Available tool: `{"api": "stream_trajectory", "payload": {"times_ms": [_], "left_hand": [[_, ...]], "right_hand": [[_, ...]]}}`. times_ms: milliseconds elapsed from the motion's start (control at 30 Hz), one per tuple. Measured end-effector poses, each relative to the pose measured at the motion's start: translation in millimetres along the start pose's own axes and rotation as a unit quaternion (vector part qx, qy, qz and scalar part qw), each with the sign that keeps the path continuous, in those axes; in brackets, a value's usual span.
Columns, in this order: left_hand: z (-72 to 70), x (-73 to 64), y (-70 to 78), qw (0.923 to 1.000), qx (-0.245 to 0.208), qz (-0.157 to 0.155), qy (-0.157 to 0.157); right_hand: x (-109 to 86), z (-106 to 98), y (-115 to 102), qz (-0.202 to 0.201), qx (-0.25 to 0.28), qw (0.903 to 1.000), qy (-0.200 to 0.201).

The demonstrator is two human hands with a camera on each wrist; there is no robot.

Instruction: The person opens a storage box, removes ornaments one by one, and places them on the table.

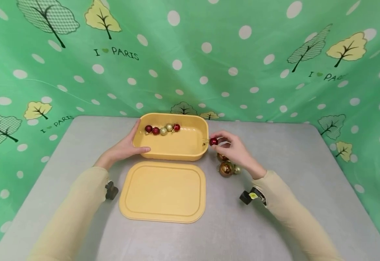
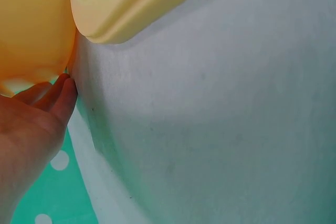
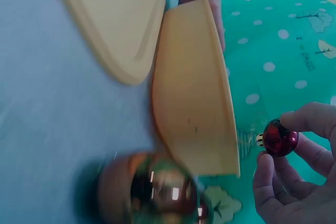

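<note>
A yellow plastic container (image 1: 170, 157) stands at the back of the table with several small red and gold Christmas baubles (image 1: 163, 131) in its left half. My left hand (image 1: 126, 145) holds its left end, thumb at the front rim and fingers along the outer wall. Just outside the right rim, my right hand (image 1: 233, 146) pinches a shiny red bauble (image 3: 280, 138) between thumb and fingertips. The bauble's gold cap points toward the container. Below that hand lie more baubles, among them a large copper one (image 1: 226, 169) and a small pale gold one (image 1: 237, 169).
In front of the container, the matching yellow lid (image 1: 165, 192) lies flat on the grey table (image 1: 235, 232). A green dotted curtain (image 1: 190, 54) with printed trees hangs behind the table's back edge and at both sides.
</note>
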State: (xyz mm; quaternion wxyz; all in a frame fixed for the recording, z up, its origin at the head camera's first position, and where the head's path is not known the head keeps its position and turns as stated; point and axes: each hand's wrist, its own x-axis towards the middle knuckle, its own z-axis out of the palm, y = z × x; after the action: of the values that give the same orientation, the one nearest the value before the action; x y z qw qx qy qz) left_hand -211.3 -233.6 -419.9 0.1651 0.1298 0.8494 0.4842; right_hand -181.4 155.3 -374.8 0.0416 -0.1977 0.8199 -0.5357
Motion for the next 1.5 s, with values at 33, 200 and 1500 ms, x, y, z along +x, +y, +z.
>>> {"api": "stream_trajectory", "payload": {"times_ms": [33,200,1500], "left_hand": [[0.1,0.4,0.0,1.0000,0.000,0.000,0.000],[-0.8,0.8,0.7,1.0000,-0.004,-0.004,0.000],[0.5,0.8,3.0,0.9999,-0.003,-0.011,-0.006]], "right_hand": [[-3.3,-3.8,0.8,0.000,-0.003,1.0000,0.001],[-18.0,-20.5,5.5,0.003,-0.021,0.9998,0.006],[-93.9,-53.7,69.6,0.085,-0.109,0.9886,0.058]]}}
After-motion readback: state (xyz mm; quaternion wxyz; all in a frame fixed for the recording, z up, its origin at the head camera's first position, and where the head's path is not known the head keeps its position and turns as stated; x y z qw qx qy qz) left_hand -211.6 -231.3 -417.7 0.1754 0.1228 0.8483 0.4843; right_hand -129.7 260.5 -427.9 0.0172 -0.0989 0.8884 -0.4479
